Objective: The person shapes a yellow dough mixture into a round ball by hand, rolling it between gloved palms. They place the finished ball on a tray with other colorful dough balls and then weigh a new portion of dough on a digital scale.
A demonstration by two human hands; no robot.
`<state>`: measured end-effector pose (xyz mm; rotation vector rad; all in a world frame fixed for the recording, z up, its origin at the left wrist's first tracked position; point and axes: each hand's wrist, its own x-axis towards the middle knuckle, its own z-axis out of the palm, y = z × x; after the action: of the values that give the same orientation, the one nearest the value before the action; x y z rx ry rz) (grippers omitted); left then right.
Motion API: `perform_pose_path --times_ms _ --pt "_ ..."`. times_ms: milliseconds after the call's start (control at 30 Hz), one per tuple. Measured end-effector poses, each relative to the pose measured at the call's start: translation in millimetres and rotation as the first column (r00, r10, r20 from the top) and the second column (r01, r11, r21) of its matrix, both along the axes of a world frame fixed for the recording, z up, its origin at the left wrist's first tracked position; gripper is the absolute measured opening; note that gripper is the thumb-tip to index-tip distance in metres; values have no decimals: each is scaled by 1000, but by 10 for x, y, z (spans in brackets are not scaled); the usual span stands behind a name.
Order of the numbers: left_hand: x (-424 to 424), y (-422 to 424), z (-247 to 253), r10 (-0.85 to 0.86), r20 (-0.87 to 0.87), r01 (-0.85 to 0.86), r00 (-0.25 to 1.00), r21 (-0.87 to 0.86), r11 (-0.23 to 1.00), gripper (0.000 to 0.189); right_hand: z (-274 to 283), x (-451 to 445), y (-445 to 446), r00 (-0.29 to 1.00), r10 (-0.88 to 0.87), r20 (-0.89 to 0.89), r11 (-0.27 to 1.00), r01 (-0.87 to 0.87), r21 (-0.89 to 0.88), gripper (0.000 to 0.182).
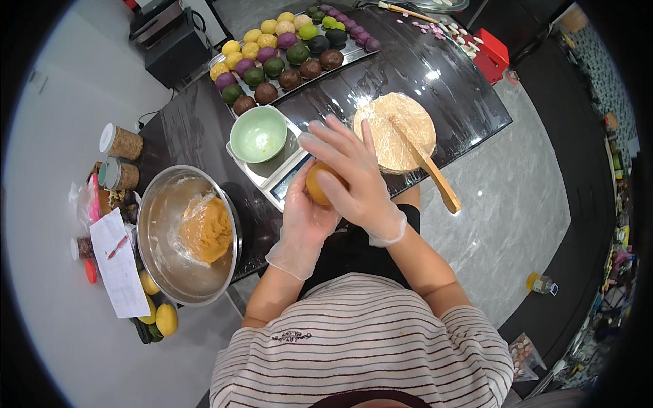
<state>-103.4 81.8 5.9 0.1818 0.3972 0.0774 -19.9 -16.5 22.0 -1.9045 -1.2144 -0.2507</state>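
An orange-yellow dough ball (317,186) rests between my two hands, both in clear plastic gloves. My left hand (307,217) cups it from below and the left. Over its right side lies my right hand (359,186), palm down with fingers stretched out and the thumb across the ball. Just beyond the hands is a white digital kitchen scale (273,176), its display partly covered by my fingers. A light green bowl (258,134), with a few specks inside, sits on the scale. To the left, a large steel bowl (163,275) holds a lump of orange-yellow dough (206,232) partly under plastic film.
A metal tray (349,56) at the back carries several rows of coloured balls. On the right, a wooden spatula (433,178) lies across a film-wrapped round board (372,109), its handle past the table edge. Jars (125,143), paper (120,275) and mangoes (167,320) are left.
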Motion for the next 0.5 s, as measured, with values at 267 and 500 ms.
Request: perform_pose_path --times_ms 267,500 --pt "-71 41 -114 -33 181 64 983 -171 983 54 62 11 -30 959 99 -265 991 -71 112 36" --pt "-129 -197 -414 -75 517 258 853 -293 921 66 134 -49 -30 907 344 -244 934 -305 183 28"
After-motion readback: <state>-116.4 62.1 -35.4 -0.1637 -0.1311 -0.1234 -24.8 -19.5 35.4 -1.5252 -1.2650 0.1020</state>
